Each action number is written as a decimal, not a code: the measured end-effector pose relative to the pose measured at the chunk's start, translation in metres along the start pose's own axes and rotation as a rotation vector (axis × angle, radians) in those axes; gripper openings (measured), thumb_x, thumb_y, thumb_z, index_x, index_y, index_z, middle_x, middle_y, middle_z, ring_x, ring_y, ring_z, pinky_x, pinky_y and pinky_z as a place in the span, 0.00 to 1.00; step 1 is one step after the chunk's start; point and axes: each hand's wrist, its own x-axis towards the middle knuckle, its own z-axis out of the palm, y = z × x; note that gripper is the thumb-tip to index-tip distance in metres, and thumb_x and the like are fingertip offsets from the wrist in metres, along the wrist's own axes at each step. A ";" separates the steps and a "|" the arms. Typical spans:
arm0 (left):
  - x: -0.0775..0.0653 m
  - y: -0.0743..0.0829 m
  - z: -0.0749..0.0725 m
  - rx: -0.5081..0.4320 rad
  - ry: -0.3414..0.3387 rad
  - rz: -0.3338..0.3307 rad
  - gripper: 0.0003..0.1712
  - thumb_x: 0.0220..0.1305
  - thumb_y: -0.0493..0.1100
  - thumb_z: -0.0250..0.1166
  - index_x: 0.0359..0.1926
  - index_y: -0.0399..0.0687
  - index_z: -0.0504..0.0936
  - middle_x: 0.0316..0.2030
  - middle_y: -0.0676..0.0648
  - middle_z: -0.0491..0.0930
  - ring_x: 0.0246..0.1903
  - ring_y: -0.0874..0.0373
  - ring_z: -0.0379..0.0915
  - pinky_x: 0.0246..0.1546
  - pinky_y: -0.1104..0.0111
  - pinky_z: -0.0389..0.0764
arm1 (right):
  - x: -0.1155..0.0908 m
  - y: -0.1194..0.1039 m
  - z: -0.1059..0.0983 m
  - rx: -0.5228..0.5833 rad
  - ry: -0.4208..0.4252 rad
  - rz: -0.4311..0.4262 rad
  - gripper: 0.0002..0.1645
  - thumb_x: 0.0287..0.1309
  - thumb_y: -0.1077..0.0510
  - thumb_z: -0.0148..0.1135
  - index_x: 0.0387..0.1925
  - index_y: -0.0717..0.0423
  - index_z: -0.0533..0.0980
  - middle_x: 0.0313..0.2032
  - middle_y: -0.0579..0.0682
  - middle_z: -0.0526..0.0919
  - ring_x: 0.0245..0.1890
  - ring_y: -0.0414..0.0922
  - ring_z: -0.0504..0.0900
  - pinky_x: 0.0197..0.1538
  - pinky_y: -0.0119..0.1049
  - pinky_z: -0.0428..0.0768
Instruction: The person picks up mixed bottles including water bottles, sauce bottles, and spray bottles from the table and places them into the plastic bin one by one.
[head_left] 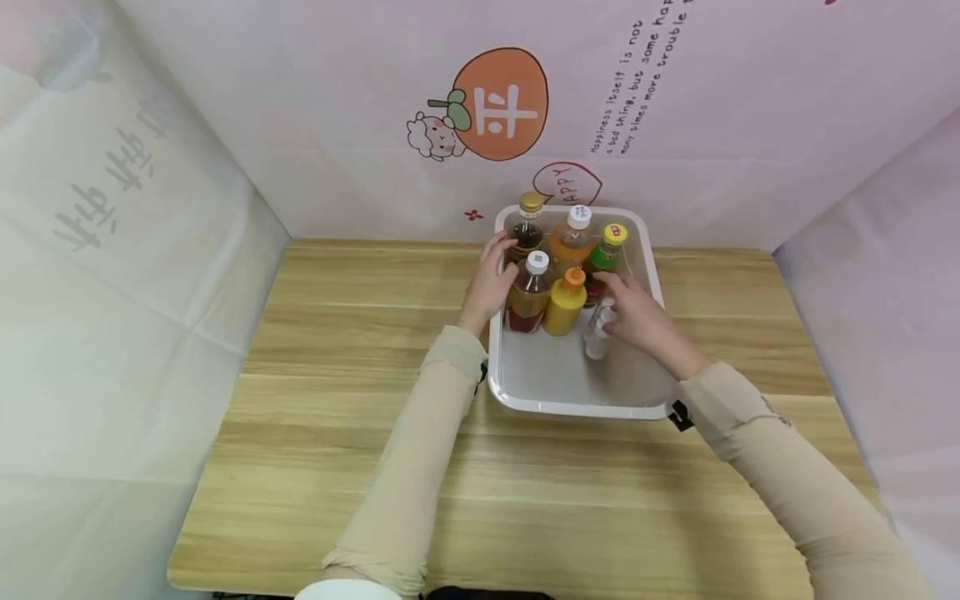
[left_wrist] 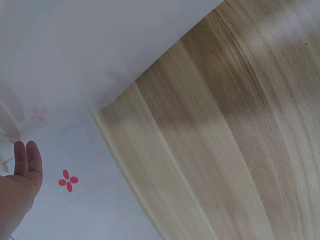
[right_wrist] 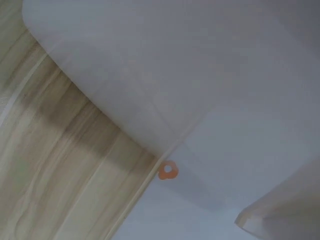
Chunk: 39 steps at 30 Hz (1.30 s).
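head view: five bottles [head_left: 558,271] are already stood at the far end of the white tray [head_left: 570,400] on the tabletop [head_left: 337,375], a sixth small clear bottle [head_left: 598,332] is pinched by the right hand [head_left: 637,321], not yet released, while the tray's rim is touched by the left hand [head_left: 489,283] with relaxed fingers.

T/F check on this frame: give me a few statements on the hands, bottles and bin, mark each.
1. The bottles stand in a white bin on a wooden table. True.
2. The right hand holds a small clear bottle. True.
3. The left hand lies flat on the table, away from the bin. False: it touches the bin's left rim beside the brown bottle.
4. The yellow bottle has a green cap. False: its cap is orange.
5. The bin's near half is packed with bottles. False: they cluster at the far end.
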 end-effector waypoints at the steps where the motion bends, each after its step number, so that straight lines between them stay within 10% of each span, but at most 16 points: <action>1: 0.000 0.000 0.000 0.002 0.003 0.002 0.26 0.69 0.38 0.48 0.68 0.50 0.65 0.74 0.56 0.49 0.74 0.54 0.46 0.74 0.58 0.52 | 0.001 -0.001 0.000 -0.007 -0.002 0.000 0.48 0.47 0.72 0.64 0.69 0.64 0.54 0.63 0.72 0.61 0.52 0.65 0.73 0.50 0.57 0.77; 39: 0.000 0.000 0.000 0.011 0.009 0.015 0.25 0.68 0.37 0.49 0.66 0.47 0.66 0.74 0.54 0.50 0.74 0.53 0.46 0.75 0.58 0.52 | 0.009 0.006 0.016 0.086 0.067 0.021 0.41 0.47 0.76 0.58 0.65 0.74 0.56 0.48 0.73 0.74 0.51 0.65 0.74 0.54 0.56 0.76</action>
